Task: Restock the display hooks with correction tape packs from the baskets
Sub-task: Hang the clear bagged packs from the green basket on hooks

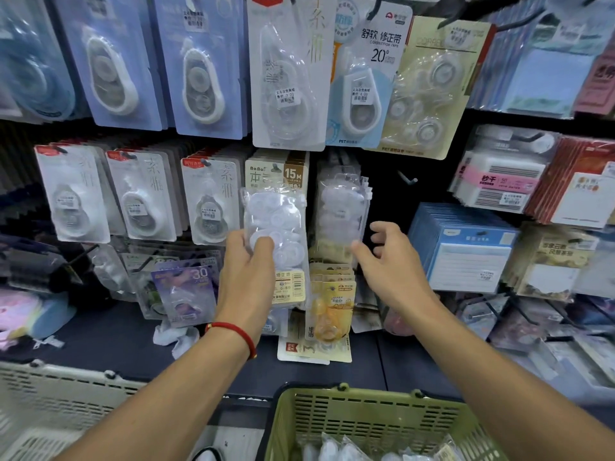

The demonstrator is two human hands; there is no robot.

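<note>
- Between our left fingers point(263, 242) and palm: one clear correction tape pack point(274, 227), gripped at its lower half, held upright before the middle row, not yet on a hook.
- Right hand point(389, 261): fingers loosely spread, grasping nothing, fingertips just beside the hung clear packs point(342, 211).
- Bare hook point(407, 178), right of those packs: unfilled; we judge it a likely slot.
- Neighbouring rows of white tape dispensers point(139, 201): well stocked.
- Green basket point(332, 414) below: more clear packs inside, so we judge restocking partly done, several packs left.
- Beige basket point(50, 394), lower left: contents hidden.
</note>
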